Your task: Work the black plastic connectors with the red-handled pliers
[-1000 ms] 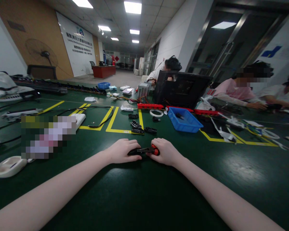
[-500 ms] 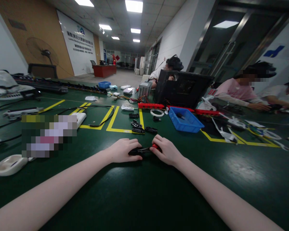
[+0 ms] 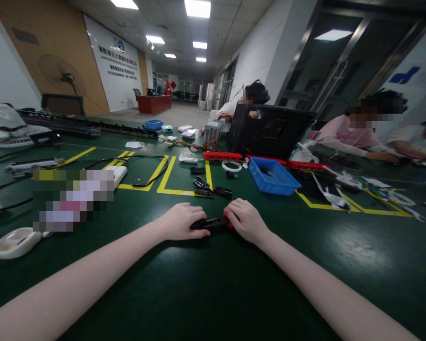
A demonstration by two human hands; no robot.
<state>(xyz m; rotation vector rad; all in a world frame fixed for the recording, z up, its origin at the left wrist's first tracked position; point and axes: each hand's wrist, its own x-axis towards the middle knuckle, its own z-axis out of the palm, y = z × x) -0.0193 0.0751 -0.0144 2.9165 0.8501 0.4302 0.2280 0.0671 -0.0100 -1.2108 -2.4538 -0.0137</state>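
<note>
Just above the dark green tabletop, my left hand [image 3: 183, 221] is closed around a small dark black part [image 3: 200, 223], pinched between thumb and fingers. My right hand [image 3: 245, 219] grips the red handles of a pair of pliers [image 3: 220, 221]. Their dark jaws point left and meet the black part; whether they bite on it is too small to tell. Beyond my hands lie several similar black parts [image 3: 203, 192], grouped around the corner of a yellow taped rectangle [image 3: 166, 191].
A blue tray [image 3: 279, 182] with dark items stands right of the black parts, near a white ring [image 3: 231, 166]. Behind are red strips [image 3: 223, 156], a metal box [image 3: 212, 132] and a large black case [image 3: 266, 130]. A white power strip [image 3: 118, 177] lies left. Co-workers [image 3: 351, 132] sit opposite.
The pliers turn slightly in my right hand: their red handles show differently between its fingers. My left hand keeps the black part almost in place. The camera view has shifted slightly.
</note>
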